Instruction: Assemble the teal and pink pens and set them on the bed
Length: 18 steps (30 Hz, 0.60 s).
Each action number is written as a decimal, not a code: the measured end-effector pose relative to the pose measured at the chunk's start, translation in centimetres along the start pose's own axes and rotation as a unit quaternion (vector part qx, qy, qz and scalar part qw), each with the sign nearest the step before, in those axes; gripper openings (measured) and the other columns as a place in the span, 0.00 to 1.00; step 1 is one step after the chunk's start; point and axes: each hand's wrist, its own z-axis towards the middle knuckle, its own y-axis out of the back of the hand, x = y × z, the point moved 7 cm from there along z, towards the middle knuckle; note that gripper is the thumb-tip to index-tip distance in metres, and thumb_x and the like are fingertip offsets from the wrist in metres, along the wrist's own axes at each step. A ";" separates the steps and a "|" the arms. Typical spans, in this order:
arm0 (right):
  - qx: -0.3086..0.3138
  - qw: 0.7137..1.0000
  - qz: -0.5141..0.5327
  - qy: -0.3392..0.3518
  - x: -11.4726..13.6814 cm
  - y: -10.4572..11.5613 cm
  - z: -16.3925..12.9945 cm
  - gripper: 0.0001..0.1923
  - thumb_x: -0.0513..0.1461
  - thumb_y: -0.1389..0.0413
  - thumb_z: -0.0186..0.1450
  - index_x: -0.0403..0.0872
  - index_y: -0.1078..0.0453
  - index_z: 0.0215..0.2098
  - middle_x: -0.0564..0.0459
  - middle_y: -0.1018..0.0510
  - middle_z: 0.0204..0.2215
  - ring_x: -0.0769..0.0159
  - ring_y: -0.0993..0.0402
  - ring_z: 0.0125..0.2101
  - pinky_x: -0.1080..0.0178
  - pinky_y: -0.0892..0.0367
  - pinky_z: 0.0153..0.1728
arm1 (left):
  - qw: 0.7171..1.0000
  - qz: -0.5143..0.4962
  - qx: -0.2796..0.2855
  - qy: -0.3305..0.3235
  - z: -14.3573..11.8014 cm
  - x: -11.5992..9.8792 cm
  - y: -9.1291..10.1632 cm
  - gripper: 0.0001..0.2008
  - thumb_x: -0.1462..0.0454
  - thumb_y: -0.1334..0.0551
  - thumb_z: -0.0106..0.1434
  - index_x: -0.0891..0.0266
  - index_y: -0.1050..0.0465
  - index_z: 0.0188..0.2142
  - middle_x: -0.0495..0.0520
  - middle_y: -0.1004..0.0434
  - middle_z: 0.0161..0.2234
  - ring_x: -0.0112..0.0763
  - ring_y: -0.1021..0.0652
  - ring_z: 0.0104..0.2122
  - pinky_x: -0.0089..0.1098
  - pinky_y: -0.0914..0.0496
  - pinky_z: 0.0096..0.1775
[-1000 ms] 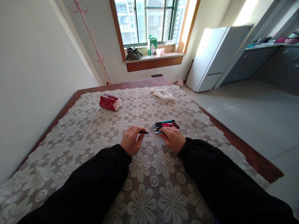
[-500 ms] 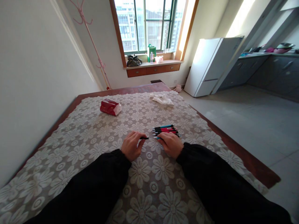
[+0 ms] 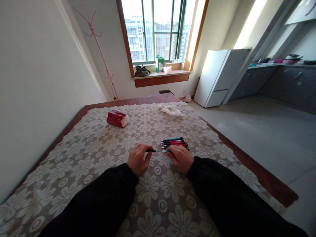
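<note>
Hands: both are meeting low over the lace cloth (image 3: 103,154) covering the counter (image 3: 247,164), black sleeves trailing behind them.
Left hand (image 3: 138,159): fingers are pinching the dark end of a thin pen part (image 3: 154,150).
Right hand (image 3: 181,158): fingers are closing on the teal end of that same part, so the piece is spanning the gap between the hands.
Pen pile (image 3: 174,142): teal, red and black pens are lying side by side, just beyond the right hand.
Red pack (image 3: 117,118): lying well beyond the left hand.
White crumpled tissue (image 3: 171,110): sitting far beyond the pen pile.
</note>
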 end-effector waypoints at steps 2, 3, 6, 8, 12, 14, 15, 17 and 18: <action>0.005 1.000 0.003 0.006 0.1 0.0 0.0 0.09 0.38 0.48 0.74 0.46 0.26 0.44 0.47 0.16 0.42 0.59 0.22 0.43 0.59 0.38 0.45 | 1.000 0.000 0.002 -0.003 0.0 0.0 -0.1 0.07 0.69 0.40 0.69 0.57 0.28 0.45 0.54 0.21 0.40 0.40 0.22 0.44 0.41 0.27 0.46; 0.007 1.000 0.006 0.013 0.1 -0.1 0.0 0.09 0.38 0.48 0.74 0.46 0.26 0.44 0.47 0.16 0.42 0.59 0.22 0.43 0.59 0.37 0.45 | 1.000 0.000 0.005 -0.006 0.0 0.0 -0.1 0.07 0.69 0.40 0.69 0.57 0.28 0.45 0.54 0.21 0.40 0.40 0.22 0.44 0.41 0.27 0.46; 0.009 0.999 0.016 0.048 0.4 -0.3 -0.1 0.10 0.38 0.49 0.75 0.46 0.25 0.45 0.48 0.17 0.42 0.60 0.22 0.44 0.59 0.37 0.46 | 0.999 -0.006 0.021 -0.026 0.0 -0.3 -0.4 0.06 0.68 0.40 0.70 0.57 0.27 0.45 0.54 0.20 0.40 0.40 0.22 0.44 0.41 0.26 0.46; 0.010 0.997 0.015 0.072 0.6 -0.5 -0.2 0.11 0.40 0.49 0.75 0.47 0.24 0.46 0.48 0.18 0.41 0.61 0.22 0.43 0.60 0.36 0.44 | 0.998 -0.007 0.035 -0.046 0.0 -0.6 -0.6 0.06 0.67 0.40 0.70 0.57 0.27 0.45 0.54 0.20 0.40 0.39 0.22 0.43 0.41 0.26 0.45; 0.021 0.996 -0.001 0.085 1.5 -0.9 0.1 0.14 0.44 0.50 0.76 0.50 0.23 0.49 0.50 0.19 0.40 0.63 0.22 0.39 0.63 0.35 0.39 | 0.996 -0.012 0.049 -0.071 0.0 -1.2 -0.7 0.06 0.66 0.40 0.72 0.56 0.25 0.44 0.53 0.18 0.39 0.39 0.20 0.41 0.40 0.25 0.43; 0.028 0.996 0.016 0.081 2.3 -1.1 0.6 0.14 0.43 0.50 0.76 0.50 0.23 0.50 0.50 0.18 0.41 0.63 0.21 0.41 0.63 0.34 0.40 | 0.996 -0.032 0.042 -0.068 -0.1 -1.3 -0.6 0.07 0.66 0.40 0.71 0.55 0.24 0.44 0.52 0.18 0.38 0.38 0.20 0.40 0.38 0.24 0.42; 0.029 0.996 0.033 0.076 2.6 -1.2 0.9 0.14 0.42 0.50 0.76 0.50 0.23 0.50 0.50 0.18 0.42 0.63 0.20 0.42 0.64 0.34 0.41 | 0.997 -0.047 0.026 -0.058 -0.1 -1.1 -0.4 0.07 0.67 0.41 0.71 0.54 0.24 0.44 0.52 0.18 0.37 0.37 0.19 0.39 0.38 0.24 0.41; 0.025 0.996 0.050 0.064 3.0 -1.7 1.5 0.13 0.41 0.49 0.75 0.51 0.22 0.47 0.52 0.17 0.41 0.64 0.19 0.41 0.66 0.34 0.39 | 0.998 -0.066 -0.004 -0.020 -0.2 -0.2 -0.2 0.08 0.66 0.41 0.70 0.53 0.24 0.43 0.52 0.18 0.37 0.37 0.19 0.38 0.37 0.23 0.40; 0.019 0.997 0.048 0.065 3.1 -2.2 1.8 0.12 0.41 0.49 0.74 0.52 0.22 0.46 0.53 0.16 0.40 0.64 0.19 0.40 0.66 0.34 0.38 | 0.997 -0.070 -0.021 -0.008 -0.3 0.3 -0.2 0.08 0.66 0.41 0.70 0.53 0.24 0.42 0.51 0.18 0.36 0.37 0.19 0.37 0.37 0.22 0.39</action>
